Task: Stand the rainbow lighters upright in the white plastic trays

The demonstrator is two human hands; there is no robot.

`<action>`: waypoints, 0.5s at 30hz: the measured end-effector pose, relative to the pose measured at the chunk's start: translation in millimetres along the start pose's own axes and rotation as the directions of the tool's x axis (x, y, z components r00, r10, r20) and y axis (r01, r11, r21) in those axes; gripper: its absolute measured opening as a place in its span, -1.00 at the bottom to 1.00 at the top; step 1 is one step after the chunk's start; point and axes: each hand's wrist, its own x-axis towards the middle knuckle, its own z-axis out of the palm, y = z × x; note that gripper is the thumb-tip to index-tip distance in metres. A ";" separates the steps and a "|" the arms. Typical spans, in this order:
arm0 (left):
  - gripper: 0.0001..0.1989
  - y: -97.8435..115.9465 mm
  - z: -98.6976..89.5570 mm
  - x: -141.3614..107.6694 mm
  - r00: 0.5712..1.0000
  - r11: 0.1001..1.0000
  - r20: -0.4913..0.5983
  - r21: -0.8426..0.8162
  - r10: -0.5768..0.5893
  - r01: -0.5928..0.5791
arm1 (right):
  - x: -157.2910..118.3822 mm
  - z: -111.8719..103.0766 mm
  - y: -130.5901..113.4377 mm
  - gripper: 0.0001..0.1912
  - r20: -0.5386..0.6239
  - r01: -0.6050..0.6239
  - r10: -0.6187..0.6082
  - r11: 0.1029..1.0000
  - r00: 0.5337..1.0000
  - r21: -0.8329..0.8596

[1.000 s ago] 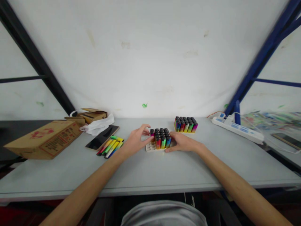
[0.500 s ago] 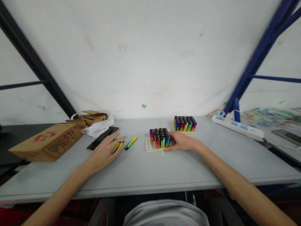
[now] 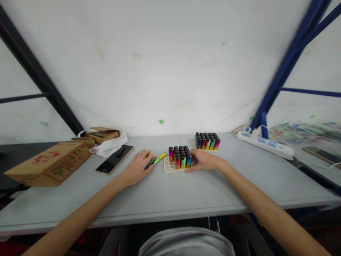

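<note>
My left hand (image 3: pixel 137 168) lies low on the table, fingers curved over a few loose colourful lighters, which show between and beyond the fingertips. A yellow-green lighter (image 3: pixel 160 158) sticks out just past them, close to a white tray (image 3: pixel 168 168). In that tray stand several upright lighters (image 3: pixel 181 160) with black tops; bare holes show along its left side and front left corner. My right hand (image 3: pixel 201 160) grips the tray's right side, thumb at the front and fingers behind.
Behind stands a second full block of lighters (image 3: pixel 207 141). To the left lie a phone (image 3: pixel 114 160), a white plastic bag (image 3: pixel 109 145) and cardboard boxes (image 3: pixel 53 160). A power strip (image 3: pixel 265 144) sits at the right by the blue frame (image 3: pixel 277 74).
My left hand has slid right, away from the phone, bringing loose lighters up to the lone yellow-green one beside the tray. My right hand stays at the tray. The view shifted slightly.
</note>
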 end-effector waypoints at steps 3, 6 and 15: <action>-0.63 5.0 -1.6 5.9 0.999 0.999 -0.032 -0.047 0.024 -0.026 | -1.2 -0.6 2.3 -0.36 0.003 -0.009 0.009 1.000 1.000 0.009; -0.73 8.7 -7.9 14.2 0.997 0.992 -0.077 -0.128 0.009 -0.019 | -1.8 0.6 5.3 -0.34 -0.005 -0.006 0.006 1.000 1.000 0.007; -0.66 21.3 -67.5 67.4 0.922 0.388 -0.160 -0.922 -0.353 -0.012 | -1.2 2.4 6.4 -0.36 -0.010 0.017 -0.017 1.000 1.000 -0.002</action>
